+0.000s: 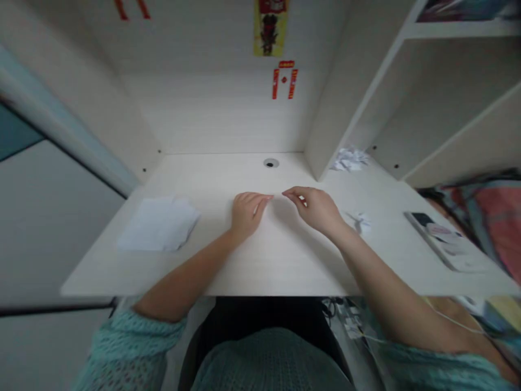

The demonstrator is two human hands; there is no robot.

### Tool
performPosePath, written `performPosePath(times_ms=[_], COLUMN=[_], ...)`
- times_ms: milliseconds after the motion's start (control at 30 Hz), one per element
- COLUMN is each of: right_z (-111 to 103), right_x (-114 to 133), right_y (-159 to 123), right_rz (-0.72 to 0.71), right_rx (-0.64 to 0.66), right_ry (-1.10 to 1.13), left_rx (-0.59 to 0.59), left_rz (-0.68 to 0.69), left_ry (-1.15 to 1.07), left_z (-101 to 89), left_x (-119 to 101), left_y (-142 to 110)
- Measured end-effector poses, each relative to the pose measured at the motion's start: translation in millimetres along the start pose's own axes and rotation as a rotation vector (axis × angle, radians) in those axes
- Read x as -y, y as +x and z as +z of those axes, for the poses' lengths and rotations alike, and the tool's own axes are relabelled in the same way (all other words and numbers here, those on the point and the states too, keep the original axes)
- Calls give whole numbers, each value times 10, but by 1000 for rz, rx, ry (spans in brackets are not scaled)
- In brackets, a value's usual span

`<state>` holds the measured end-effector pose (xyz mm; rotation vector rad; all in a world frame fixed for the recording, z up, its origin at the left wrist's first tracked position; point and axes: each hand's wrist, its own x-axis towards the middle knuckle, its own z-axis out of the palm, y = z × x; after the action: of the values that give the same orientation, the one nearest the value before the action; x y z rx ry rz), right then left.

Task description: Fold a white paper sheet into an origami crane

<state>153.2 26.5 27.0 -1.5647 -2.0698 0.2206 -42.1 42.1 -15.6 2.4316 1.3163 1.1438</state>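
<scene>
Both my hands rest near the middle of a pale wooden desk. My left hand has its fingers curled, tips pointing right. My right hand mirrors it, fingers bent into a pinch pointing left. The fingertips are a few centimetres apart. Whatever lies between them is white on the pale desk and too blurred to name. A loose stack of white paper sheets lies to the left of my left hand. A small folded white paper piece sits just right of my right wrist.
A heap of small folded white papers sits at the back right by the shelf divider. A phone lies near the desk's right edge. A round cable hole is at the back. Red and yellow stickers hang on the rear wall.
</scene>
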Motion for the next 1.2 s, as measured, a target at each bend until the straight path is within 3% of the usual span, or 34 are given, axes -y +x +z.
performPosePath(times_ms=[100,233,400,533,667,767,1000,1067,1200], right_z=[519,912,993,999,1010,1006,985,986,975], right_x=[81,30,-71,-94,-99,-101,-93,-90,-81], right_y=[95,-2,-105,-77,-54,-55,-55,-55,-59], right_rz=[-40,-203,-311,-251,-231,-227,-208,-204,-195], right_rx=[100,24,-13,-6,23,32,49,50,54], right_ry=[-63,-8,52,96,114,107,89,97,137], left_rx=[-66,-72,64,170,239,241,134,102,147], left_rz=[30,-20,-358,-722,-939,-936,-905,-878,-755], left_ry=[95,190,348,630,742,768,753,692,394], left_z=[-45,-198,-738,-1241,-1452,-1461,-1456,-1442,-1349], left_x=[22,200,730,1131,1343,1394,1349,1284,1063], left_y=[23,163,158,-310,-791,-922,-913,-891,-706])
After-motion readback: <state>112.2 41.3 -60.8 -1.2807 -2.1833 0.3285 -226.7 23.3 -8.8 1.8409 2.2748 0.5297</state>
